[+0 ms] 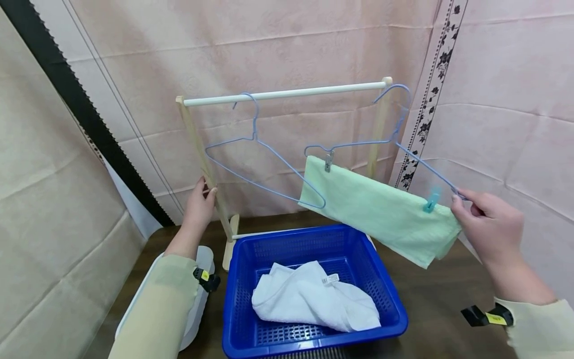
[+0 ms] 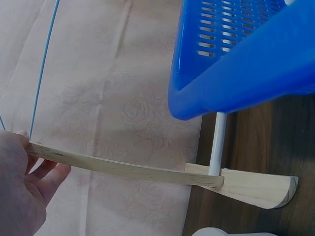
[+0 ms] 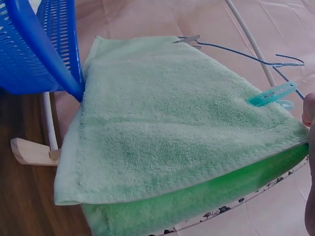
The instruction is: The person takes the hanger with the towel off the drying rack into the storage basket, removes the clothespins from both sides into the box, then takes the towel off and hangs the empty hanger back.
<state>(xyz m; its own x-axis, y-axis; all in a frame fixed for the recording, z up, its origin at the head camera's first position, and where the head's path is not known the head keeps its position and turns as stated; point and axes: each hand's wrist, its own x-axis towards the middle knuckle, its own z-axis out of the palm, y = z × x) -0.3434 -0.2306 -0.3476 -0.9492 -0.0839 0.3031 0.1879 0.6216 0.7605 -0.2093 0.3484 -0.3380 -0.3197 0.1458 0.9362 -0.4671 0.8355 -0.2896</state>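
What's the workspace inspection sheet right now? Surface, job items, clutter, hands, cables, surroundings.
Surface: brown wood-look table, partly hidden.
Job's things: green towel clipped to the right blue hanger by a metal clip and a teal clip; unclear whether that hanger's hook bears on the rack rod. Left blue hanger hangs on the rod. White cloth lies crumpled in the blue basket.
Clutter: white container at left, partly behind the left sleeve.
Grippers: left hand holds the left rack post; right hand pinches the right blue hanger's outer corner.
Cables: nothing seen.
Surroundings: pale drapes behind and at both sides.
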